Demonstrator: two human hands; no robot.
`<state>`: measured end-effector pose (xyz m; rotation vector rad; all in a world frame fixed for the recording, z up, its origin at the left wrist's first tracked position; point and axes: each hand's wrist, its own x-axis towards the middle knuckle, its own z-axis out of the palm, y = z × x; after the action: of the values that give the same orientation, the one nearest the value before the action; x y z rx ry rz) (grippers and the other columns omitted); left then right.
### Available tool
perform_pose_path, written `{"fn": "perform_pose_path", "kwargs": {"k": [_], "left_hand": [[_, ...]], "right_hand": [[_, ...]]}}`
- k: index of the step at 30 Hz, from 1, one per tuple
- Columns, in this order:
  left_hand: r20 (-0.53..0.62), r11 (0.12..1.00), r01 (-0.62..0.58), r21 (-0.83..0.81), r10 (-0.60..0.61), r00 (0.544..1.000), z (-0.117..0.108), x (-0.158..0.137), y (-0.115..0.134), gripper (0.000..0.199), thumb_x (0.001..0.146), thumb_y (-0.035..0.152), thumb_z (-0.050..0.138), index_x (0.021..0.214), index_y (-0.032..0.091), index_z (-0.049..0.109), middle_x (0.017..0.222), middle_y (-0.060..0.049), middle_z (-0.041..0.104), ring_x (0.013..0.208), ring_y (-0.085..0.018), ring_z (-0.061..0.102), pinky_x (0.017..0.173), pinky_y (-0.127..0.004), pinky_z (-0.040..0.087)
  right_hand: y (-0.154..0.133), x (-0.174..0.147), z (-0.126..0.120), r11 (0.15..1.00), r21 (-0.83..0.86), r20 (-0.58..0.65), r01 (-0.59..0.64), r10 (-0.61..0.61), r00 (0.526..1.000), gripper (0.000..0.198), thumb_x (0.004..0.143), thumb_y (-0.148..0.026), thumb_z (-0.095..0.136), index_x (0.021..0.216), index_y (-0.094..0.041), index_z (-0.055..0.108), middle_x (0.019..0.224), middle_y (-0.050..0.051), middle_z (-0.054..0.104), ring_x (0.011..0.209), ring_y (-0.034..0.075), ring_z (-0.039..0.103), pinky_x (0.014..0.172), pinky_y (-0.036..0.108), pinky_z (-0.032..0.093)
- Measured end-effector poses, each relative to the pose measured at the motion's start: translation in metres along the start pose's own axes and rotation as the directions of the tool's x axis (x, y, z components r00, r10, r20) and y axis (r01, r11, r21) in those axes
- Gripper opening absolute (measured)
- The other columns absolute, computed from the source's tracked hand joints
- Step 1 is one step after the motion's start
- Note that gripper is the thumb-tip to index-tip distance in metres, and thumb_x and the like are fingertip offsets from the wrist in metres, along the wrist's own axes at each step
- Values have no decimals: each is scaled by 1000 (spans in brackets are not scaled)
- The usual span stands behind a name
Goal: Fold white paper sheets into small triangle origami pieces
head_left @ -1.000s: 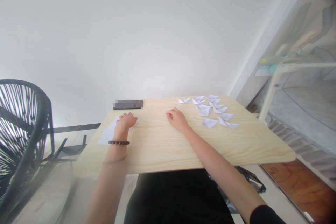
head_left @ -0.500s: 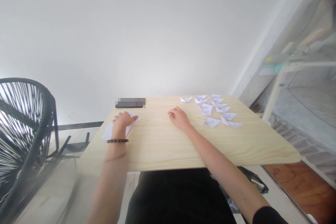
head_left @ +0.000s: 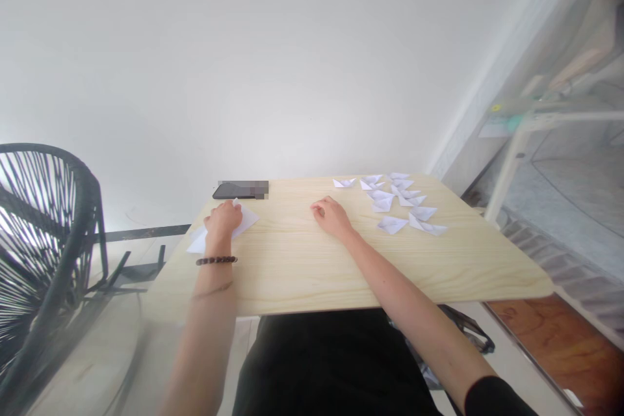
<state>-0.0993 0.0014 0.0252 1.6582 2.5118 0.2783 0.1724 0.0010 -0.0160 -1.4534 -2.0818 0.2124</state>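
The near edge of the desk is running just before your lap, and a wide stretch of wood grain is showing between it and your hands, giving you room. Your left hand, behind a beaded bracelet, is resting over white paper lying close to the desk's left edge; you are hiding its fingertips, so I cannot tell whether that grip is pinching the paper. Your right hand is resting mid-desk, its grip curling with fingertips pressing together. Folded paper boats are sitting to its right, the rearmost nearing the far edge. A flat black object is lying beyond the paper, and the wall is rising behind.
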Motion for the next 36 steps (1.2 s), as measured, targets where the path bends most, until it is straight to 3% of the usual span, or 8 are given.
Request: {"fn": "perform_pose_path", "kwargs": {"k": [10, 19, 22, 27, 31, 36], "left_hand": [[-151, 1000, -30, -6, 29, 988, -10, -10, 10, 32, 80, 28, 33, 102, 16, 53, 104, -14, 58, 100, -28, 50, 83, -44, 31], [-285, 983, -181, 30, 182, 941, -11, -10, 18, 34, 80, 36, 33, 96, 19, 57, 85, -11, 64, 87, -27, 56, 80, -40, 32], [-328, 962, -269, 51, 270, 905, -12, -13, 22, 37, 80, 40, 32, 98, 19, 57, 83, -10, 65, 84, -27, 57, 77, -38, 34], [-341, 853, -522, 13, 495, 800, -15, -21, 32, 39, 81, 43, 33, 102, 20, 57, 87, -7, 65, 81, -23, 57, 70, -30, 37], [-345, 767, -637, -77, 579, 739, -14, -28, 39, 36, 80, 46, 36, 95, 22, 58, 85, -5, 65, 78, -20, 57, 66, -25, 38], [-372, 704, -691, -165, 605, 704, -9, -31, 47, 32, 75, 48, 45, 88, 21, 56, 82, -4, 62, 76, -19, 55, 67, -26, 39]], "right_hand": [[2, 1, 1, 1000, 7, -9, 12, -12, 1000, 21, 79, -23, 44, 92, -22, 61, 87, 3, 54, 78, 12, 52, 75, 21, 37], [3, 1, 2, 1000, 11, -14, 11, -11, 1000, 21, 79, -23, 44, 92, -23, 61, 86, 3, 54, 78, 12, 53, 76, 21, 37], [2, 1, 2, 1000, 12, -20, 14, -13, 1000, 21, 79, -23, 44, 91, -23, 61, 86, 3, 54, 78, 12, 53, 76, 21, 37], [0, 1, 1, 1000, 19, -18, 16, -15, 1000, 21, 79, -22, 44, 92, -23, 61, 86, 3, 54, 79, 12, 53, 76, 22, 37], [0, 1, 1, 999, 28, -30, 15, -15, 999, 21, 78, -22, 44, 92, -23, 60, 85, 2, 54, 78, 12, 53, 75, 22, 37], [-1, 0, 0, 999, 32, -22, 6, -5, 1000, 23, 78, -21, 44, 97, -23, 58, 85, 2, 54, 78, 12, 53, 76, 22, 37]]}}
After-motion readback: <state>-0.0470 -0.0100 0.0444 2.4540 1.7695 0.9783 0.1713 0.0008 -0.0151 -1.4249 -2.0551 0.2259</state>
